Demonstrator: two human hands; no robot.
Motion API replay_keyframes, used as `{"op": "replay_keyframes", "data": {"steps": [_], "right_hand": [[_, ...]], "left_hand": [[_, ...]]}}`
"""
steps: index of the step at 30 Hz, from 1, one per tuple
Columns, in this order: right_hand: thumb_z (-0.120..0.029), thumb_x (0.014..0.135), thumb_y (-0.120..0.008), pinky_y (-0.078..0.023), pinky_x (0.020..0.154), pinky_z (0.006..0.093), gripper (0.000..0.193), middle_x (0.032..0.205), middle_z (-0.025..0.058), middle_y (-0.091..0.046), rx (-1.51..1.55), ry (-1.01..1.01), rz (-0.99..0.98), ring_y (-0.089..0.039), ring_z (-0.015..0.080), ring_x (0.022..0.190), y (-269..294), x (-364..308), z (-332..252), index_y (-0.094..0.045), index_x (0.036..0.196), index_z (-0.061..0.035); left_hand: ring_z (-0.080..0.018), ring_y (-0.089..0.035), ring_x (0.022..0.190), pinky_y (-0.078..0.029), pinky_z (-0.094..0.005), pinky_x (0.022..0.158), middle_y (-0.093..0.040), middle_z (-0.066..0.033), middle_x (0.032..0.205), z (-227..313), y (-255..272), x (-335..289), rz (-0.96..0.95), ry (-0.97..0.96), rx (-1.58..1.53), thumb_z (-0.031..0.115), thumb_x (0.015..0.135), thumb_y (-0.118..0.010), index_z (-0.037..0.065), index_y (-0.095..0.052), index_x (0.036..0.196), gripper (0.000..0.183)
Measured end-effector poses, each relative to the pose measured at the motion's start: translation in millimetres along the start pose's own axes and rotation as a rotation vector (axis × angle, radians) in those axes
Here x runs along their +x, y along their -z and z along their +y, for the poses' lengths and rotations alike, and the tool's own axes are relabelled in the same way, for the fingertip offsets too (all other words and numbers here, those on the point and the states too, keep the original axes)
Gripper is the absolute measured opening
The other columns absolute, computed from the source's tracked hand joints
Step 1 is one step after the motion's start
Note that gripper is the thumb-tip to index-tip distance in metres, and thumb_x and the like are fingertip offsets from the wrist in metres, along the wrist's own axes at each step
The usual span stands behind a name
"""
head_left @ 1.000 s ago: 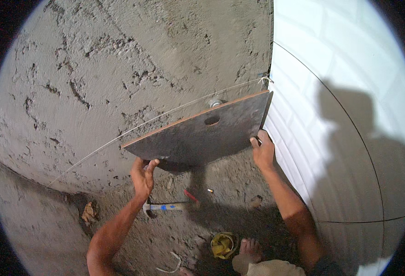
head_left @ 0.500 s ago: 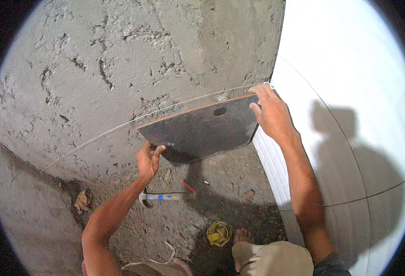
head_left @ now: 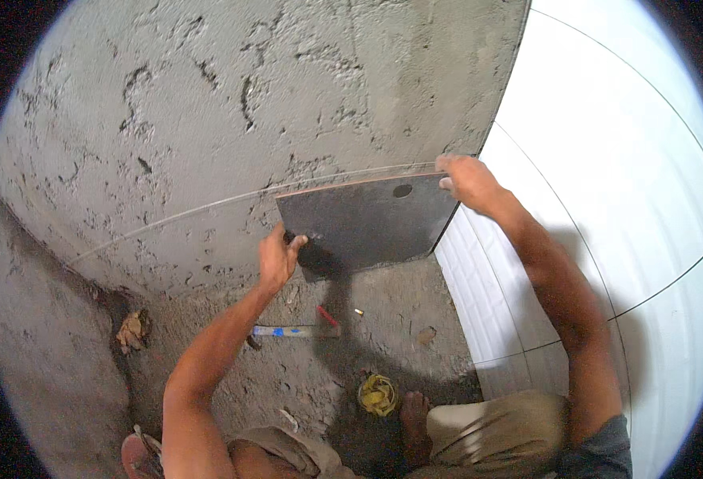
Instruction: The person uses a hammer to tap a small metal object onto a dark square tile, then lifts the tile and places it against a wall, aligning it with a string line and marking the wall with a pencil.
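In the head view, a dark tile point(head_left: 375, 227) is upright at the rough grey wall point(head_left: 168, 120). The left hand point(head_left: 278, 254) grips the tile's left edge; the right hand point(head_left: 471, 184) grasps its upper right corner. A string point(head_left: 244, 198) runs just above the tile, white wall tiles point(head_left: 599, 191) stand right of it, and a hammer point(head_left: 292, 331) lies before it.

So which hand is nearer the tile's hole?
The right hand, at the upper right corner of the tile, near the hole; the left hand holds the left edge.
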State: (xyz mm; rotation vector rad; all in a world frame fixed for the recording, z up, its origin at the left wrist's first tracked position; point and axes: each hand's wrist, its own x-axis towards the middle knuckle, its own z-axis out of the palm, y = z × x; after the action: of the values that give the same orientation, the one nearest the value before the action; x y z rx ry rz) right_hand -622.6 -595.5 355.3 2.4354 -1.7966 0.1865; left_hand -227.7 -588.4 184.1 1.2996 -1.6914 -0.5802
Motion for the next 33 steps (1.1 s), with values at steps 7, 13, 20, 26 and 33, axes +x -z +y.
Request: {"op": "replay_keyframes", "data": {"steps": [7, 13, 20, 26, 33], "right_hand": [[-0.013, 0.089, -0.068, -0.050, 0.086, 0.0526, 0.023, 0.103, 0.0224, -0.065, 0.042, -0.054, 0.233, -0.064, 0.0434, 0.101, -18, -22, -5, -0.057, 0.105, -0.0010], [-0.015, 0.090, -0.066, -0.050, 0.087, 0.0521, 0.026, 0.107, 0.0206, -0.064, 0.042, -0.004, 0.216, -0.063, 0.0422, 0.102, -25, -23, 10, -0.056, 0.111, -0.0025], [-0.016, 0.091, -0.066, -0.051, 0.086, 0.0515, 0.025, 0.107, 0.0201, -0.063, 0.036, -0.058, 0.212, -0.063, 0.0419, 0.102, -18, -21, 0, -0.056, 0.110, -0.0022], [-0.016, 0.092, -0.065, -0.051, 0.087, 0.0514, 0.025, 0.109, 0.0198, -0.063, 0.064, -0.075, 0.208, -0.063, 0.0418, 0.102, -21, -21, 8, -0.056, 0.110, -0.0023], [-0.016, 0.093, -0.065, -0.051, 0.088, 0.0508, 0.023, 0.109, 0.0204, -0.062, 0.029, -0.108, 0.210, -0.064, 0.0401, 0.103, -24, -20, 11, -0.056, 0.109, -0.0021]], "left_hand": [[-0.0256, -0.067, 0.071, -0.052, -0.0384, 0.068, -0.069, -0.0206, 0.081, -16, -6, -2, 0.021, 0.005, 0.034, 0.017, 0.088, -0.073, -0.003, -0.062, 0.108, 0.031], [-0.0241, -0.064, 0.066, -0.050, -0.0385, 0.065, -0.068, -0.0220, 0.078, 0, -9, -4, 0.021, -0.121, -0.079, 0.017, 0.089, -0.072, -0.005, -0.061, 0.104, 0.029], [-0.0225, -0.064, 0.067, -0.051, -0.0371, 0.066, -0.070, -0.0203, 0.080, -8, -7, 3, 0.028, -0.065, 0.076, 0.015, 0.088, -0.072, -0.005, -0.062, 0.105, 0.028], [-0.0246, -0.069, 0.076, -0.053, -0.0385, 0.073, -0.071, -0.0224, 0.087, 8, -9, 2, 0.014, -0.055, 0.071, 0.013, 0.087, -0.073, -0.005, -0.062, 0.108, 0.030], [-0.0252, -0.071, 0.084, -0.054, -0.0375, 0.078, -0.072, -0.0227, 0.094, 4, -19, 7, -0.010, -0.039, -0.061, 0.012, 0.087, -0.072, -0.005, -0.062, 0.111, 0.031]]}}
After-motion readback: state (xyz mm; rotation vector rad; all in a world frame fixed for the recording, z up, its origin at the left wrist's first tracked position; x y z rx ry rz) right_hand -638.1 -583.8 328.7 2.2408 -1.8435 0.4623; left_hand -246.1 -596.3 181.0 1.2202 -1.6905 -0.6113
